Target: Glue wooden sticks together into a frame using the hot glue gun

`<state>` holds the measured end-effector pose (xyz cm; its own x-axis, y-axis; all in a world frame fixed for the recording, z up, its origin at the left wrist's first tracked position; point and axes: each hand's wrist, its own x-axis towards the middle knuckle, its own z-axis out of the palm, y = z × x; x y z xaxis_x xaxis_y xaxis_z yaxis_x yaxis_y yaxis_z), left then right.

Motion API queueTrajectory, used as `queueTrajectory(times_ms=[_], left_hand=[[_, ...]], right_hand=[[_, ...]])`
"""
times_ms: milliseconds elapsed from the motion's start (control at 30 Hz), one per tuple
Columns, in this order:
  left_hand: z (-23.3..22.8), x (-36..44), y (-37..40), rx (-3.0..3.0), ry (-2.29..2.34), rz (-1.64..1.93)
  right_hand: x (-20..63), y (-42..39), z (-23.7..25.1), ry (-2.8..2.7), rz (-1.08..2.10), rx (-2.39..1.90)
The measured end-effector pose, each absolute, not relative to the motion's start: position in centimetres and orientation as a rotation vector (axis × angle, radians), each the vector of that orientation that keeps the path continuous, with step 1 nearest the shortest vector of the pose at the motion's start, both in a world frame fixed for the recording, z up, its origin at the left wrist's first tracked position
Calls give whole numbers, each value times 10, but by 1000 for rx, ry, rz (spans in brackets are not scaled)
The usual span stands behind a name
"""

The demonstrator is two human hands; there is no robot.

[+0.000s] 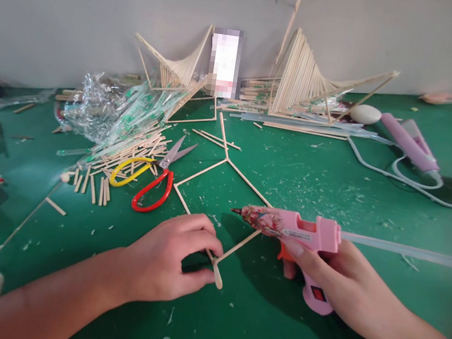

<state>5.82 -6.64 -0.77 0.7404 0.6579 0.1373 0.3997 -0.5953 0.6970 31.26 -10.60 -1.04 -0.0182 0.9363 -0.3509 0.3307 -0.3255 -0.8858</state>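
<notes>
Head view: right hand [347, 282] is gripping pink glue gun [310, 232], nozzle pointing to 9 o'clock. Left hand [167, 256] is pinching stick frame [249, 183] between fingers at its 6 o'clock corner. Frame is lying mid-tabletop [145, 326]; scissors [164, 165] are resting at its 10 o'clock.

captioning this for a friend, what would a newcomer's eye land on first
Probably the pink glue gun in the right hand, pointing left above the green table. Next, the open scissors, one handle red, one yellow, left of the thin stick frame. Behind, two fan-like stick structures stand before the grey wall.
</notes>
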Motion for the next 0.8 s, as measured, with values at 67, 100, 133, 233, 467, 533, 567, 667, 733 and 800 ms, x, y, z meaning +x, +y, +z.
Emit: queueTrajectory(times_ms=[67,100,133,233,467,533,567,667,733,800], left_hand=[[-10,59,-66,2284,813,493],[-11,59,-66,2285,821,486],[-12,59,-66,2287,824,478],[-14,59,-67,2285,813,473],[-14,57,-68,2277,815,497],[-13,57,-67,2290,803,491],[-13,57,-67,2295,798,486],[-13,58,-68,2290,806,505],[-13,59,-69,2280,824,529],[-14,59,-69,2279,827,536]], right_hand=[[313,-106,-11,-1338,1344,-1704],[313,-106,-11,-1342,1339,-1705],[313,-106,-11,-1343,1339,-1702],[312,-106,-10,-1343,1348,-1697],[311,-105,-9,-1323,1361,-1711],[311,-106,-9,-1325,1349,-1687],[311,-106,-9,-1328,1344,-1675],[312,-106,-10,-1330,1350,-1678],[313,-105,-10,-1333,1363,-1695],[313,-105,-10,-1344,1365,-1691]])
